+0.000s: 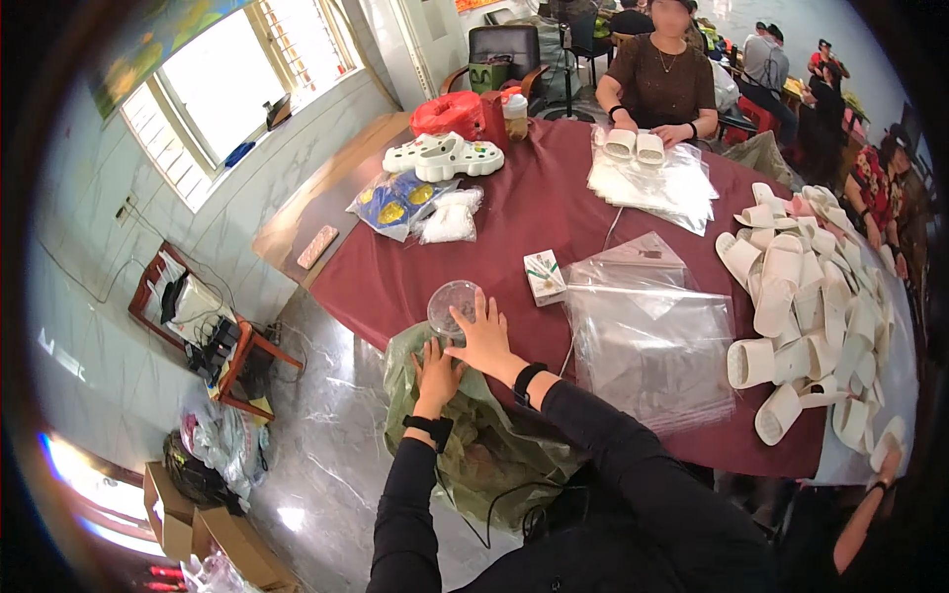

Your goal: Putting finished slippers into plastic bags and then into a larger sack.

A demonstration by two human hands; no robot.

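Note:
My right hand point(481, 338) reaches over the table's near left edge with its fingers spread. Its fingertips overlap the rim of a clear round dish point(453, 300); I cannot tell whether they press on it. Just left of it, my left hand point(436, 373) has its fingers apart and lies against the top of a translucent green plastic bag point(474, 440). The bag hangs below the table edge, and its contents are unclear. To the right of the dish is a small white box point(545, 277). A stack of clear plastic bags point(647, 346) lies beyond my right forearm.
Cream slippers point(791, 287) are heaped at the right of the dark red tablecloth point(514, 232). White clogs point(445, 158) and small packets point(452, 214) stand at the back left. A person across the table handles a pair of slippers point(635, 146) on bags. A chair point(242, 371) is at left.

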